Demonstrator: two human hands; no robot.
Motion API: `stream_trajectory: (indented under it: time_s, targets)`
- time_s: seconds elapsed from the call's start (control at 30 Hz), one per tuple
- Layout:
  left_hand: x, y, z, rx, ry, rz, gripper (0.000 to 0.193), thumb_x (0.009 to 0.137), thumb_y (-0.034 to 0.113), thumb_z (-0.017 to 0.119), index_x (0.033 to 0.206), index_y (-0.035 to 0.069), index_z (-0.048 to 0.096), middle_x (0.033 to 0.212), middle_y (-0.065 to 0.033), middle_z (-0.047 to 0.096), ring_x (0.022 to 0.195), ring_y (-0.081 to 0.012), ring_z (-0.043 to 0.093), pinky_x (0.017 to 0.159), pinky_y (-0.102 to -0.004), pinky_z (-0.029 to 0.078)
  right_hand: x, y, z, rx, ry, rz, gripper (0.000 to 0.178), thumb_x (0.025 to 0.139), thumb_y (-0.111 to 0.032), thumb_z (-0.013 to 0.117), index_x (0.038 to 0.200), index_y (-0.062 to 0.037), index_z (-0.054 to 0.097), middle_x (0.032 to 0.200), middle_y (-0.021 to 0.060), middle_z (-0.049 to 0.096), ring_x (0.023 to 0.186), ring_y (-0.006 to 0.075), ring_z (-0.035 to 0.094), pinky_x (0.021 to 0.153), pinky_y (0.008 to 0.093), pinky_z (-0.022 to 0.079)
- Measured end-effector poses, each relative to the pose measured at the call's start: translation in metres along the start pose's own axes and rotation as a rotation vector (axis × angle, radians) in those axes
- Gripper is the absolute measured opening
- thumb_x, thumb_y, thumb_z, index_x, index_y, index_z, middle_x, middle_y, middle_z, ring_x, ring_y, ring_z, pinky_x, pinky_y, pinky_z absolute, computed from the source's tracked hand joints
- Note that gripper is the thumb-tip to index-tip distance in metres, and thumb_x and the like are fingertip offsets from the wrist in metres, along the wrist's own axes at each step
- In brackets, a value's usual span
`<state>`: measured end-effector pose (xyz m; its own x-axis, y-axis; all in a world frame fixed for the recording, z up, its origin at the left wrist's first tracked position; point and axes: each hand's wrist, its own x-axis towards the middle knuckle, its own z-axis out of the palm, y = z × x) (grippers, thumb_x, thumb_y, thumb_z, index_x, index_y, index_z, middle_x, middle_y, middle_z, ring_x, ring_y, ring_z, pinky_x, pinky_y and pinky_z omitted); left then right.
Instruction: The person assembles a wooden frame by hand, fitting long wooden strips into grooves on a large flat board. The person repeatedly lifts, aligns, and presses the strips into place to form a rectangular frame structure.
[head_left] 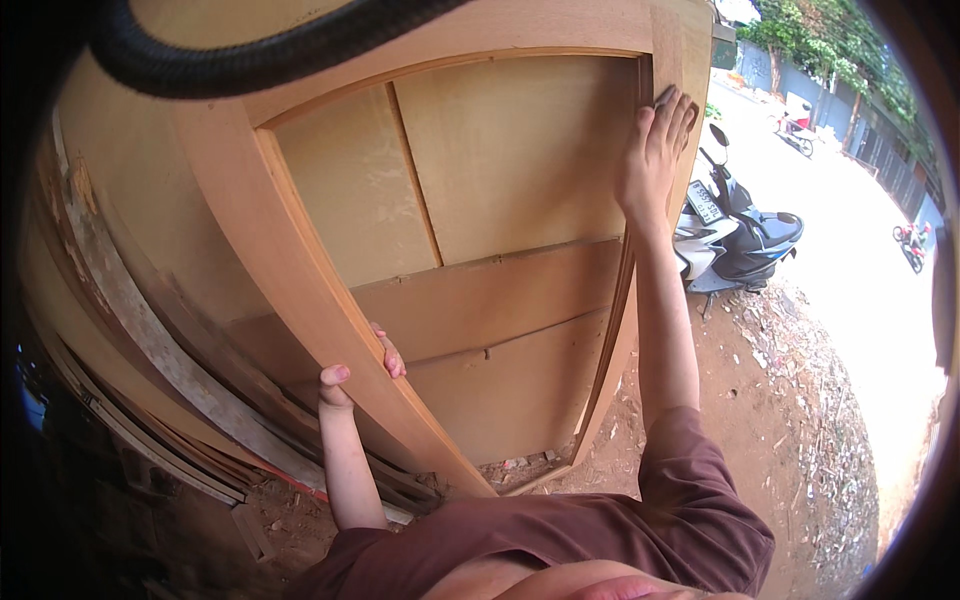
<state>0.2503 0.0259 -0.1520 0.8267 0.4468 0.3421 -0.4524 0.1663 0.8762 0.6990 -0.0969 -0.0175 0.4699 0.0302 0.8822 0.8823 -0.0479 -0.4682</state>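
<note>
Upright before me stands a large, light-brown wooden frame (225, 180) with a wide opening and a grooved inner edge. My left hand (362, 368) grips its left side, thumb in front and fingertips coming round the inner edge. Higher up, my right hand (655, 150) lies against the right side of the frame, its fingers stretched out flat along the wood. Through the opening I see pale wooden panels (510, 150) behind, with a darker board (500, 295) running across them lower down.
Long planks and boards (180, 340) lean at the left. A dark cable or hose (270, 60) crosses the top. To the right, a parked scooter (745, 225) stands on dirt ground (740, 400) littered with wood chips, beside a bright road with other motorbikes (797, 130).
</note>
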Motion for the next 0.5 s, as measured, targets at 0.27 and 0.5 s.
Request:
stream_trajectory:
  time_s: [0.27,0.5]
  targets:
    - [0.003,0.005,0.002,0.017,-0.034,-0.008,0.078,0.071,0.042,0.071,0.132,-0.003,0.051,0.093,-0.0177,0.064,0.088,-0.0272,0.065,0.082,-0.0416,0.053,0.082,-0.129,0.038,-0.09,0.003,-0.327,0.063,0.11,-0.032,0.038,0.157,0.0087,0.029,0.164,0.0286,0.029,0.156,0.0438,0.019,0.128,0.0491,0.014]
    - [0.003,0.005,-0.002,0.088,-0.044,-0.007,0.079,0.076,0.044,0.069,0.136,-0.004,0.051,0.096,-0.0176,0.065,0.091,-0.028,0.066,0.082,-0.0423,0.054,-0.003,-0.257,0.037,0.014,-0.248,-0.769,0.078,0.108,-0.052,0.039,0.162,0.0024,0.023,0.169,0.0283,0.015,0.158,0.0442,0.007,0.127,0.0536,0.007]
